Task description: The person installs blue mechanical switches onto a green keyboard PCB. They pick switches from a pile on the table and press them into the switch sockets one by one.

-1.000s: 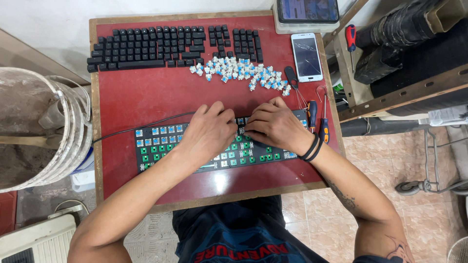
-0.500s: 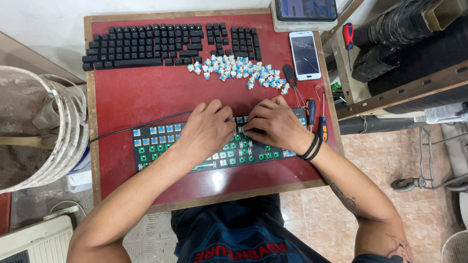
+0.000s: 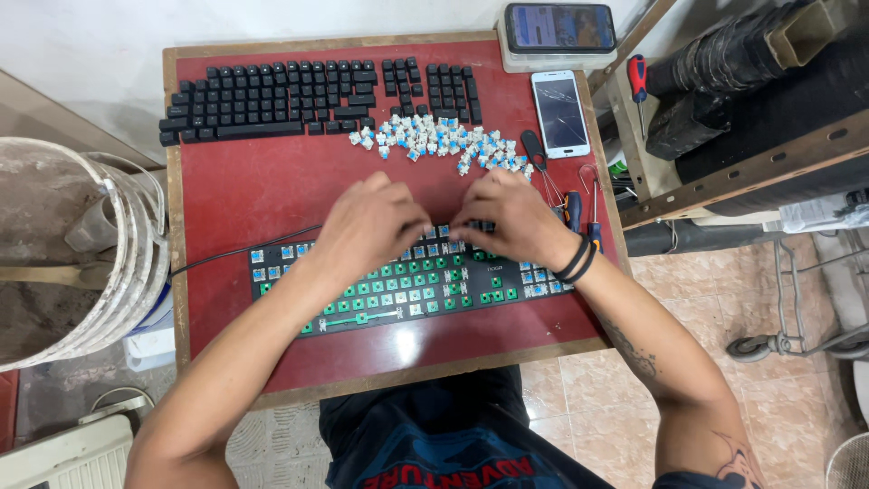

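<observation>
A black keyboard (image 3: 398, 294) with its keycaps off lies on the red table (image 3: 262, 195), showing green and blue switches. Both hands rest on its top rows near the middle. My left hand (image 3: 367, 226) has its fingers curled down onto the switches. My right hand (image 3: 511, 217), with black bands on the wrist, meets it fingertip to fingertip; whatever the fingers pinch is hidden. A cable (image 3: 226, 255) runs left from the keyboard.
Black keycaps (image 3: 299, 95) are laid out in keyboard order at the table's back. A heap of loose blue-and-white switches (image 3: 444, 140) lies beside a phone (image 3: 559, 113). Small tools (image 3: 570, 204) sit at the right edge. A bucket (image 3: 72, 244) stands left, shelving right.
Both hands have shifted slightly toward the far edge of the bare keyboard and drawn closer together. The view has drifted a little.
</observation>
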